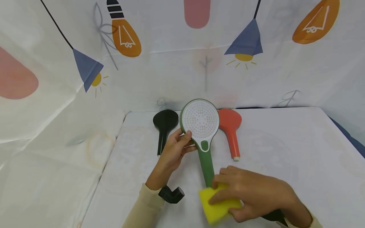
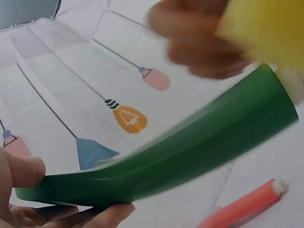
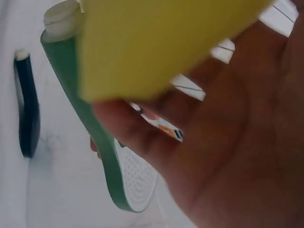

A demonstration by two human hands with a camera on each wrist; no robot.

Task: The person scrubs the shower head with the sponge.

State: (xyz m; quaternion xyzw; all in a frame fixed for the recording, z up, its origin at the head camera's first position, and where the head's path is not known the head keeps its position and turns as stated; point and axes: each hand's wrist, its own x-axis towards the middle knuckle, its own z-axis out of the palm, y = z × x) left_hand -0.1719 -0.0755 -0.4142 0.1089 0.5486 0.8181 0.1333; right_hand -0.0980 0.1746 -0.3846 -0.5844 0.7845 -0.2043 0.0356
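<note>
A green shower head (image 1: 206, 161) with a white nozzle face is tilted up in the head view, its face toward me. My left hand (image 1: 174, 150) grips the edge of its round head, thumb on the rim and fingers behind, as the left wrist view also shows. Over the lower end of the handle, my right hand (image 1: 251, 193) pinches a yellow sponge (image 1: 215, 205) between thumb and fingers. In the right wrist view the sponge (image 3: 156, 47) lies beside the handle's white threaded end (image 3: 61, 21); whether they touch I cannot tell.
Behind my left hand a black shower head (image 1: 165, 119) lies on the white table (image 1: 285, 152). An orange-red shower head (image 1: 230, 122) lies right of the green one. A white cloth backdrop (image 1: 176, 69) printed with lamps and bulbs hangs behind the table.
</note>
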